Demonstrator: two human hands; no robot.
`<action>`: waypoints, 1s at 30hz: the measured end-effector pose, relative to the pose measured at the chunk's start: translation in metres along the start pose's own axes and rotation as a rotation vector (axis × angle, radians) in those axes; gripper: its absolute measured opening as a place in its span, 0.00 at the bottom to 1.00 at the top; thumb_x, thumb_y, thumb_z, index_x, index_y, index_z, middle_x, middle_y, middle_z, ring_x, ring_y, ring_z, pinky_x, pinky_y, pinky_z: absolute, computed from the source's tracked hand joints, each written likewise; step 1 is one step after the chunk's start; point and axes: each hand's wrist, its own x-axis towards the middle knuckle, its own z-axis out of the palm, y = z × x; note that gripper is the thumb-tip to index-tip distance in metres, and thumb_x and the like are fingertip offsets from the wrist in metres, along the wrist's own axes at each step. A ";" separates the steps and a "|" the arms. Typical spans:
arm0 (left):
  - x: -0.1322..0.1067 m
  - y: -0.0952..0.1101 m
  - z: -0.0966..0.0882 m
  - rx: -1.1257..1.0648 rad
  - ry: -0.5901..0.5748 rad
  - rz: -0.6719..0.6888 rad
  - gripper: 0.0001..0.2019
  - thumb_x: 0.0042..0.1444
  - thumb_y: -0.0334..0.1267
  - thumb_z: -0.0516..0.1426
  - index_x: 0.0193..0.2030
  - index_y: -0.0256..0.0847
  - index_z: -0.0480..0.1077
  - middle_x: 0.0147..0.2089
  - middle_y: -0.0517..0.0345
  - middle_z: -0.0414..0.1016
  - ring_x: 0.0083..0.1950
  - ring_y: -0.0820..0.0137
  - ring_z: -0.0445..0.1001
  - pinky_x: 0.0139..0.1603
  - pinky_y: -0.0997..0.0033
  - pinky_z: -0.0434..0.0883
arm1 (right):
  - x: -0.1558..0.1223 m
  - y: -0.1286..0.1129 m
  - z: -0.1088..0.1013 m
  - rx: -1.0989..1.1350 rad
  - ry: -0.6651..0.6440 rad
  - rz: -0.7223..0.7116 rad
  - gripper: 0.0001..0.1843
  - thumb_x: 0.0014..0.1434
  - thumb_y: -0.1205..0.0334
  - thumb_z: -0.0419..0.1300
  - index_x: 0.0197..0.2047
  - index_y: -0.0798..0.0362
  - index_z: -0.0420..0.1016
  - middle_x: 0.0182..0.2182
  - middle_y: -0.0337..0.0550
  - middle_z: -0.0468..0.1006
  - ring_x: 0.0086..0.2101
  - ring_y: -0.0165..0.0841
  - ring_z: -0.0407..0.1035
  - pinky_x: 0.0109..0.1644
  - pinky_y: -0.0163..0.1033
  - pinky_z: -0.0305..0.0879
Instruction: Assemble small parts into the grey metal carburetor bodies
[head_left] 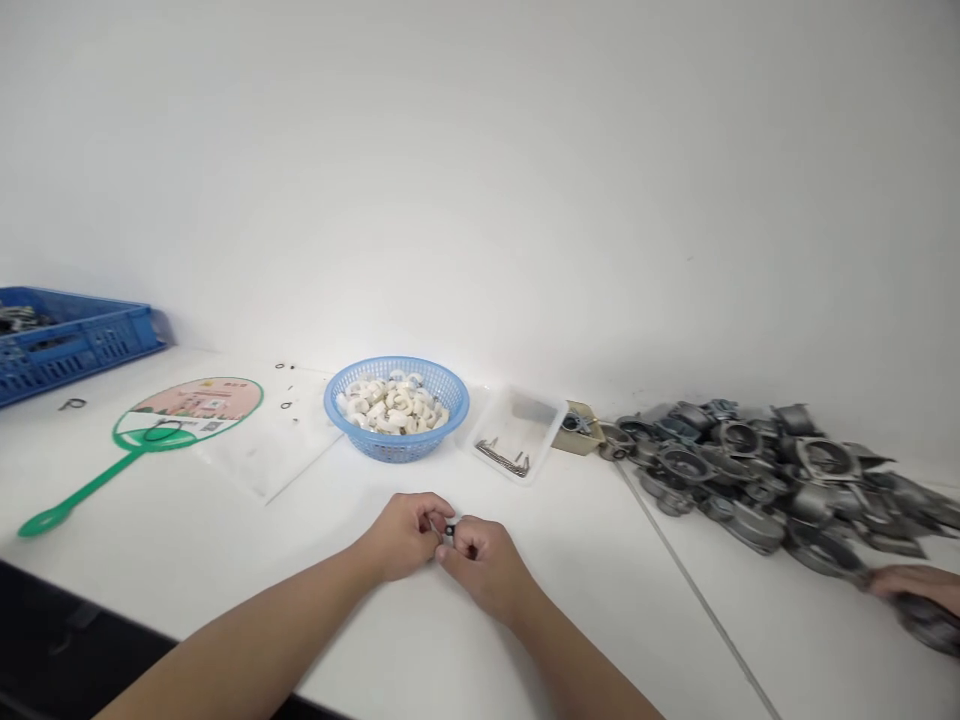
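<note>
My left hand (411, 535) and my right hand (480, 560) meet over the white table (360, 640), fingertips nearly touching. Between them shows a small black part (450, 530) with a lighter centre, mostly hidden by the fingers. Both hands are closed in a pinch around it. Its exact kind is too small to make out. Just beyond my hands stands a blue plastic basket (397, 448) full of white curved plastic pieces (397, 400). To its right, a clear plastic tray (540, 415) holds several metal pins (502, 457).
A heap of grey metal castings (742, 470) covers the right side, where another person's hand (915, 580) grips a part. A small yellowish box (577, 440) sits behind. On the left are a green-handled fan (82, 495), a plastic bag (259, 460) and a blue crate (97, 335).
</note>
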 end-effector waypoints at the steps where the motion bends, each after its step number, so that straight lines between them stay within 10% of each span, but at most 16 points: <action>1: -0.001 0.000 0.000 0.006 -0.018 -0.003 0.20 0.38 0.22 0.51 0.39 0.36 0.73 0.28 0.62 0.70 0.23 0.79 0.61 0.24 0.78 0.58 | -0.001 0.000 0.000 0.006 -0.007 0.000 0.18 0.47 0.62 0.57 0.16 0.53 0.48 0.17 0.33 0.55 0.22 0.25 0.52 0.26 0.33 0.48; 30: -0.007 0.008 0.000 0.097 -0.023 0.011 0.10 0.44 0.27 0.53 0.32 0.37 0.73 0.25 0.62 0.70 0.25 0.77 0.62 0.25 0.78 0.59 | -0.005 -0.001 0.003 -0.014 -0.051 0.033 0.08 0.48 0.63 0.59 0.20 0.54 0.66 0.26 0.36 0.65 0.26 0.27 0.61 0.30 0.33 0.56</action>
